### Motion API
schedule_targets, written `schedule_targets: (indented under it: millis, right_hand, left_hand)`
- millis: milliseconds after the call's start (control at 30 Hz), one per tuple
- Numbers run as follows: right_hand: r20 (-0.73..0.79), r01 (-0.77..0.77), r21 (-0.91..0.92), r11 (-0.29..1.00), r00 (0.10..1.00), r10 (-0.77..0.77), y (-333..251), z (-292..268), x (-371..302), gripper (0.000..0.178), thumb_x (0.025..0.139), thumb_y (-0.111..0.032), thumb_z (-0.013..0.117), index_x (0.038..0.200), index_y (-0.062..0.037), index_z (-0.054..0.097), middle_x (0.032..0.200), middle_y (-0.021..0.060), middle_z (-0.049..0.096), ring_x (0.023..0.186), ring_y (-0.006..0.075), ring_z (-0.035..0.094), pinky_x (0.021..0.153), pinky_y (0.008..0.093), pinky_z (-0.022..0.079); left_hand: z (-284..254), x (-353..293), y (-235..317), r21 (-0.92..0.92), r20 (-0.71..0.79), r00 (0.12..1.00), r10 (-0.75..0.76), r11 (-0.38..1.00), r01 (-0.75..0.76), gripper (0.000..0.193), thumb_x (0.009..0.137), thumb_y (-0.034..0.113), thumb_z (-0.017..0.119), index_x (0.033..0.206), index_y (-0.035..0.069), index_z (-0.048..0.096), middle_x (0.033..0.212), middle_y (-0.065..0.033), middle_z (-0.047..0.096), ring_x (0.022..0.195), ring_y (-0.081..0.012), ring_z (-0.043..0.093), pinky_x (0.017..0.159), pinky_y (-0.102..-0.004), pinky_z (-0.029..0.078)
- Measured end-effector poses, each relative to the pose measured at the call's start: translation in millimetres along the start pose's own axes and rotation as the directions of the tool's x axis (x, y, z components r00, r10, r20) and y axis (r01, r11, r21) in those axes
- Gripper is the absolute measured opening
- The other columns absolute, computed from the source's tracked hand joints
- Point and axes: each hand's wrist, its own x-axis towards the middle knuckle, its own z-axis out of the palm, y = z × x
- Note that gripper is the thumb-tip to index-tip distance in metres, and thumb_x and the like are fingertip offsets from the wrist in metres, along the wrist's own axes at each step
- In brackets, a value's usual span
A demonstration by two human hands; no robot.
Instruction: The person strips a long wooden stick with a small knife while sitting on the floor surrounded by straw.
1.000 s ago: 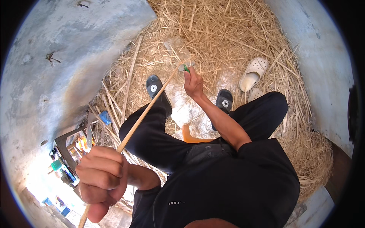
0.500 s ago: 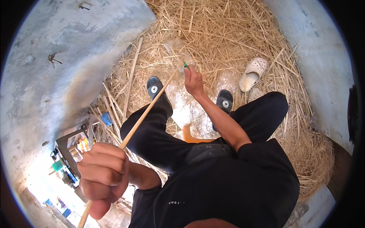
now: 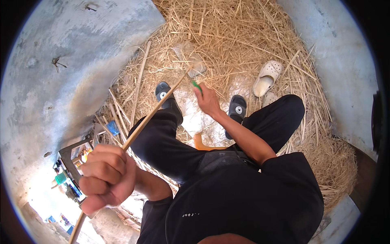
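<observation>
Flanking the room at 10 and 2 o'clock: blue-grey, rough plastered walls (image 3: 40, 93) (12 = dead ahead of the sitter). Between them, a spread of dry, straw-coloured shavings (image 3: 239, 36) from 11 round to 4, lying every which way, so probably loose litter rather than sorted stock. Seated person (image 3: 243, 203) in black clothes, knees apart, likely to leave room between the legs. Dark wooden open frame (image 3: 69, 162) at 8, off to the side, small bright items around it.

Long, pale, thin wooden strip (image 3: 154, 112): runs from past 7 up to 12, slanting over the left thigh. Can't tell if it rests there. Orange curved seat edge (image 3: 199, 142) pokes out between the thighs at 6. Cream perforated clog (image 3: 268, 77) sits at 2, off the foot; another pale one half hidden by the knee. Black slip-on sandals (image 3: 163, 88) with white round badges are on both feet, set wide, probably for a steady base.

Left hand (image 3: 107, 175) at 8: fist wrapped round the strip near its close end, thumb pointing outward. Looks like the anchor, keeping the far end out front. Right hand (image 3: 208, 101), just off centre toward 12: fingers pinching a small green object (image 3: 196, 86); remaining fingers curled, partly hidden. Object looks apart from the strip; too small to identify. Flat grey stone (image 3: 197, 72) at 12, strip tip appearing right by it; contact unclear.
</observation>
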Motion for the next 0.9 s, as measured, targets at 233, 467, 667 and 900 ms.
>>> schedule_targets:
  millis: [233,467,667,900]
  right_hand:
    - [0.108,0.197,0.102,0.975,0.972,-0.208,-76,-12,-27,0.025,0.096,-0.026,0.047,0.092,-0.0014,0.050,0.056,0.0233,0.052,0.054,0.0406,0.057,0.052,0.0485,0.041]
    - [0.230,-0.104,-0.465,0.879,0.945,0.234,65,-13,23,0.050,0.099,-0.040,0.034,0.103,0.0032,0.059,0.085,0.0315,0.062,0.085,0.0448,0.061,0.075,0.0550,0.047]
    - [0.134,-0.058,-0.085,0.995,0.989,0.069,-20,-30,16,0.044,0.098,-0.040,0.035,0.104,-0.0032,0.059,0.082,0.0298,0.062,0.083,0.0456,0.060,0.075,0.0552,0.044]
    - [0.137,0.093,-0.141,0.986,0.988,-0.074,-41,-19,-2,0.040,0.097,-0.037,0.042,0.083,-0.0025,0.058,0.061,0.0235,0.059,0.058,0.0443,0.058,0.055,0.0506,0.047]
  left_hand:
    - [25,-20,5,0.213,-0.291,0.956,0.043,0.977,0.021,0.047,0.101,0.049,0.026,0.069,0.014,0.029,0.052,0.0020,0.028,0.039,-0.0065,0.017,0.038,-0.0236,0.012]
    - [45,-31,5,0.166,-0.095,0.995,-0.014,0.986,0.030,0.050,0.101,0.046,0.032,0.062,0.015,0.028,0.046,0.0037,0.025,0.036,-0.0057,0.016,0.035,-0.0225,0.014]
    - [36,-16,1,0.122,-0.009,1.000,0.006,0.992,-0.005,0.055,0.099,0.049,0.034,0.058,0.013,0.028,0.042,0.0046,0.023,0.032,-0.0058,0.016,0.031,-0.0216,0.012]
    - [21,-9,4,0.016,0.164,0.986,-0.003,1.000,0.000,0.054,0.099,0.046,0.038,0.059,0.011,0.031,0.041,0.0059,0.024,0.030,-0.0049,0.017,0.030,-0.0219,0.012]
